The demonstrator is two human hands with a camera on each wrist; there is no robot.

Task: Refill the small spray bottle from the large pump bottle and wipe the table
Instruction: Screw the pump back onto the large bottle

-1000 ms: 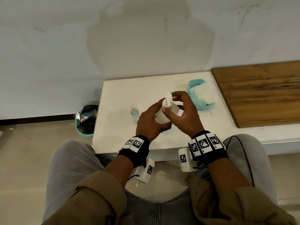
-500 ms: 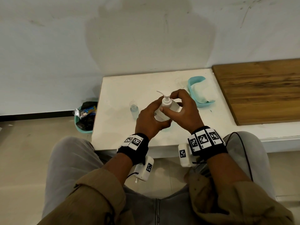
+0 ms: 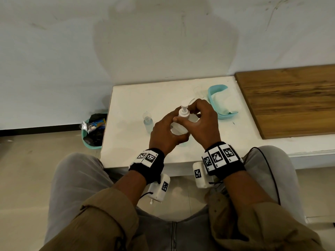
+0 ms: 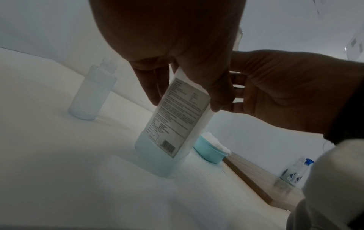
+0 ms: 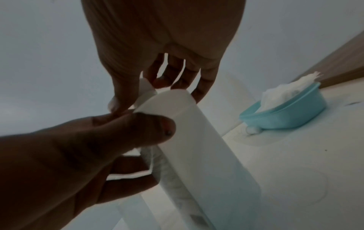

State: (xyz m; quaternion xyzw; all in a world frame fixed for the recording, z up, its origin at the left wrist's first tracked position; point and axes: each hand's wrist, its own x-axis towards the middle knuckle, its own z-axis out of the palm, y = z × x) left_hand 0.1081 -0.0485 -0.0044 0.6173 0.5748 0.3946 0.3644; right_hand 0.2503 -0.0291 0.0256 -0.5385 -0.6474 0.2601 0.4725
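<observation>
White counter [image 3: 130,98] against a bare wall. Large pump bottle [image 4: 173,127] stands centre; my left hand [image 3: 163,131] grips its body to steady it, my right hand [image 3: 203,122] pinches the pump collar, probably twisting it. Small spray bottle [image 3: 147,122], uncapped, waits just left; tissue tub [image 3: 213,91] beyond.

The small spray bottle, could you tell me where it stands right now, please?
In the head view the small spray bottle stands uncapped on the white table, just left of the left hand gripping the large pump bottle.
</observation>
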